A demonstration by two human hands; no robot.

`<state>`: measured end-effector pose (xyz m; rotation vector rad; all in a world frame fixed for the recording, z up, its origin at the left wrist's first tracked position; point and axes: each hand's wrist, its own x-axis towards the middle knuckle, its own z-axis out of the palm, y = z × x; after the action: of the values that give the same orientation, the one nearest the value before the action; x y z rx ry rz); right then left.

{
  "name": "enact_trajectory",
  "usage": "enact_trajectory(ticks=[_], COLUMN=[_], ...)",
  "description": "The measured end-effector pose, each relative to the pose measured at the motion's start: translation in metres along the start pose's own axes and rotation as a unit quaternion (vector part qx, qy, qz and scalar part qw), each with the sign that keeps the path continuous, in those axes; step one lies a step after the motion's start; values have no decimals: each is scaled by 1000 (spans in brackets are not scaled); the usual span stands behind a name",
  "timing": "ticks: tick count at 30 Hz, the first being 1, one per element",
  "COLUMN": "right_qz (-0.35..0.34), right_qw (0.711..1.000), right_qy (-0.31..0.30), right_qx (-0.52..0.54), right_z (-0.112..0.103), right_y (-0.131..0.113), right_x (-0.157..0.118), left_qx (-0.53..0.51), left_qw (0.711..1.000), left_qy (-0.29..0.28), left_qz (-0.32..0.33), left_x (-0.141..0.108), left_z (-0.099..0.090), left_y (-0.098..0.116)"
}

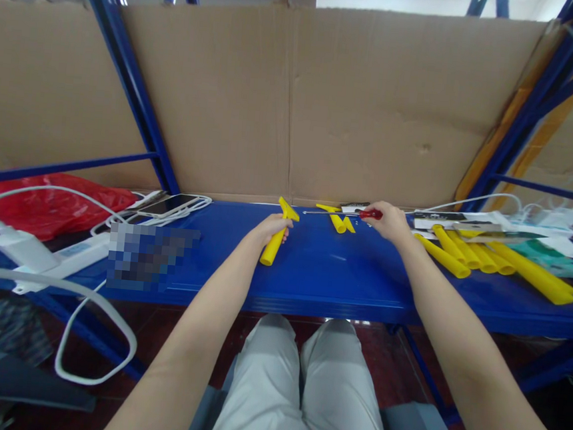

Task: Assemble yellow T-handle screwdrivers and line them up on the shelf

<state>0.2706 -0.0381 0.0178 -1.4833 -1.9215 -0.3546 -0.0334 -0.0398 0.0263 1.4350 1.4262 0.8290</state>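
Note:
My left hand (276, 227) is wrapped round a yellow tube with a slanted, T-like head (274, 246), held over the blue table (331, 272). In my right hand (387, 222) is a screwdriver with a red handle (371, 214). Its thin metal shaft points left toward the yellow piece, and the tip is apart from it. Between my hands, toward the back, lie a short yellow tube piece (337, 223) and smaller yellow bits. A few tiny pieces, too small to name, are near the screwdriver.
Several yellow tubes (456, 250) lie at the right beside papers and a green bag (544, 256). On the left are a white power strip (69, 256), white cables, a phone-like device (171, 205) and a red plastic bag (67, 199). Cardboard (376, 109) walls the back between blue posts.

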Motion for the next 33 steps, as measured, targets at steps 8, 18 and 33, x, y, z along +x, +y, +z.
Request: enact_trajectory(ticks=[8, 18, 33], right_qz=[-4, -4, -10], right_qw=[1000, 1000, 999], right_qy=[-21, -26, -36], right_qx=[-13, -12, -15], right_z=[2, 3, 1], right_y=[-9, -9, -11], right_x=[0, -1, -1], left_qx=[16, 24, 23], left_qw=[1000, 999, 999], left_qy=[-12, -22, -30], left_qz=[5, 7, 14], left_x=[-4, 0, -1], left_z=[4, 5, 6], left_y=[2, -1, -1])
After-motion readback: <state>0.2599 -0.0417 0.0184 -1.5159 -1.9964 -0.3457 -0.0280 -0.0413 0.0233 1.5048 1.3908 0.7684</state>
